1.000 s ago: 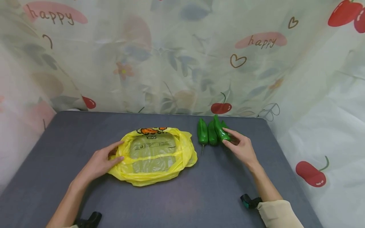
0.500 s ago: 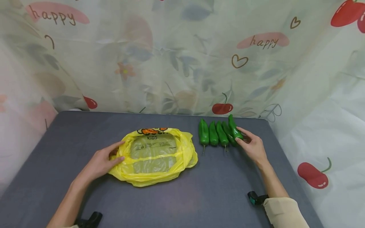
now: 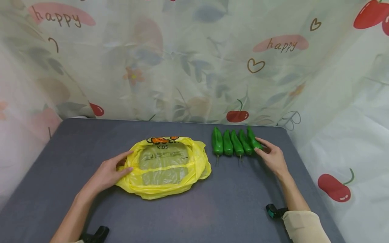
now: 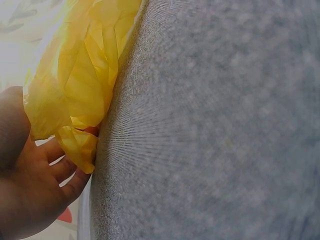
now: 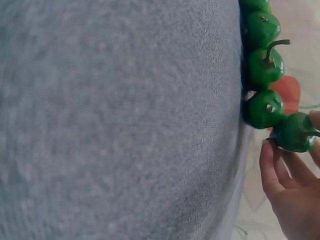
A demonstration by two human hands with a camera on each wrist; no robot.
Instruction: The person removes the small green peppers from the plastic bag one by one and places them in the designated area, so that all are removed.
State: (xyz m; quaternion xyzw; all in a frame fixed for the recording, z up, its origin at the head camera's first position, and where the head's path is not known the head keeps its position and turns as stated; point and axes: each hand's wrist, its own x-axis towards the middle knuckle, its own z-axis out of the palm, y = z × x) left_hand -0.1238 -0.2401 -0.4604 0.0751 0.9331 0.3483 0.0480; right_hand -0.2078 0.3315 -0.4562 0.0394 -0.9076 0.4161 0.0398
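A yellow plastic bag (image 3: 200, 162) lies on its side on the grey table, its mouth spread wide and its pale inside showing. At the bag's left edge my left hand (image 3: 106, 172) holds the rim between thumb and fingers; the left wrist view shows crumpled yellow plastic (image 4: 82, 85) in that hand. Several green peppers (image 3: 227, 143) lie in a row to the right of the bag, stems towards me. My right hand (image 3: 273, 158) grips the rightmost pepper (image 3: 251, 136) by its stem end. In the right wrist view this pepper (image 5: 294, 131) sits between thumb and fingers, against its neighbour (image 5: 265, 109).
The grey table (image 3: 182, 219) has its far edge just behind the peppers. A printed curtain (image 3: 188, 60) with cherries and lettering hangs behind it and along the sides. A black wrist device (image 3: 275, 212) shows at the right cuff, another (image 3: 96, 234) at the left wrist.
My right hand has moved right with a pepper and lowered it to the right end of the row. More peppers now show side by side. The left hand and bag stay put.
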